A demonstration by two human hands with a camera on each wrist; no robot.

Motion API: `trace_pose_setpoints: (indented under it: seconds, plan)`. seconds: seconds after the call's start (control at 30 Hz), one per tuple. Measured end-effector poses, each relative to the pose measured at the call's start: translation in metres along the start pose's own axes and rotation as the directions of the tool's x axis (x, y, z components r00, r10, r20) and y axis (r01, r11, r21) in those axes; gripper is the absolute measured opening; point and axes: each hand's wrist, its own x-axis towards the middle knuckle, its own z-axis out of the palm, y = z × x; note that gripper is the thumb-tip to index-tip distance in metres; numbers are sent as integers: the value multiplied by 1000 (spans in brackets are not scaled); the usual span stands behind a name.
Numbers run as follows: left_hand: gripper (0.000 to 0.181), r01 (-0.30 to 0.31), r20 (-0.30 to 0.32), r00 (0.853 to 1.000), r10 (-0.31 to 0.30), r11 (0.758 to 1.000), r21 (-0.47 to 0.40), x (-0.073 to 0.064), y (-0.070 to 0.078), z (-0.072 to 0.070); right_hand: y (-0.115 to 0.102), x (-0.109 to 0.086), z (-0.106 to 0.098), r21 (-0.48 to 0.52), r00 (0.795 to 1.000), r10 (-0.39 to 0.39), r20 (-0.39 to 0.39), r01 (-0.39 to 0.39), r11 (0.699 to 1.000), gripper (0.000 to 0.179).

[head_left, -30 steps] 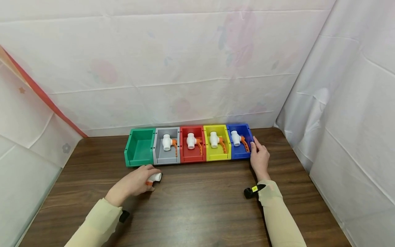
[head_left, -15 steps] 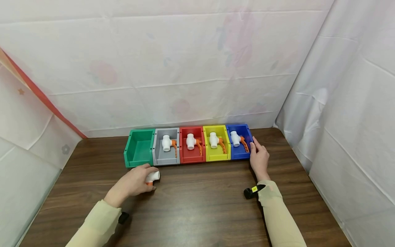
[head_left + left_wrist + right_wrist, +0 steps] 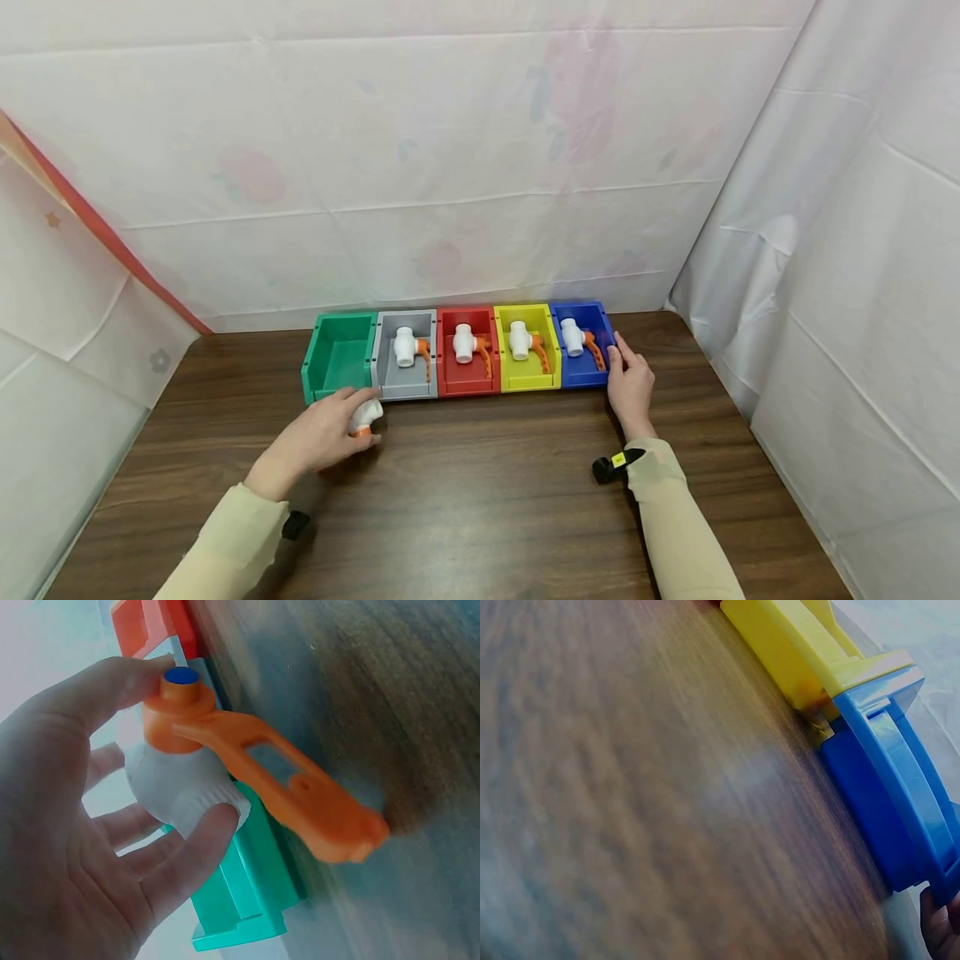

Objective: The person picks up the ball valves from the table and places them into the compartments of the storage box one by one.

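In the head view my left hand (image 3: 315,435) holds a white ball valve with an orange handle (image 3: 366,414) just in front of the green bin (image 3: 341,354). The left wrist view shows the thumb and fingers round the valve's white body (image 3: 169,780); its orange lever (image 3: 300,791) points away from the palm. My right hand (image 3: 632,387) grips the right side wall of the blue bin (image 3: 588,377), thumb and fingers at its rim. In the right wrist view only a bit of that hand shows, at the blue bin's corner.
The bins stand side by side in a row: green, grey (image 3: 405,390), red (image 3: 468,385), yellow (image 3: 531,382) and blue. Every bin but the green holds one similar valve. Behind the brown wooden table (image 3: 480,500) hangs a white cloth (image 3: 450,167), with more at both sides.
My left hand has moved slightly up and left with the valve, closer to the green bin's front edge, and turned it a little. The right hand has stayed on the blue bin.
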Motion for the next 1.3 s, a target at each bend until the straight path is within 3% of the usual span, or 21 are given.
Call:
trace_pose_setpoints:
  seconds: [0.17,0.37,0.57,0.7,0.83,0.97,1.1,1.3]
  plan:
    - [62,-17,-23,1000,17,1000,-13,0,1,-5,-1,0,-1,-3,1000,3,-1,-3,1000,40]
    - [54,-38,-100,994,37,999,-15,0,0,-21,0,2,0,-17,1000,6,-2,-6,1000,42]
    - [52,5,-165,986,-12,999,-43,2,-8,-34,0,1,0,-6,1000,3,-4,-3,1000,42]
    - [52,26,-238,970,-48,995,-98,3,-18,-35,1,1,1,-12,1000,5,-1,-5,1000,41]
    - [58,33,-345,935,-81,989,-142,4,-26,-35,1,0,1,-19,1000,11,6,-10,1000,41]
    - [59,32,-469,875,-120,981,-190,7,-32,-35,1,0,1,-17,1000,6,2,-6,1000,41]
    - [58,29,-549,821,-159,971,-238,13,-36,-38,2,0,1,-18,1000,1,-5,-2,1000,41]
    - [61,71,-565,782,-263,938,-339,23,-37,-43,2,0,2,-16,1000,6,-3,-6,1000,41]
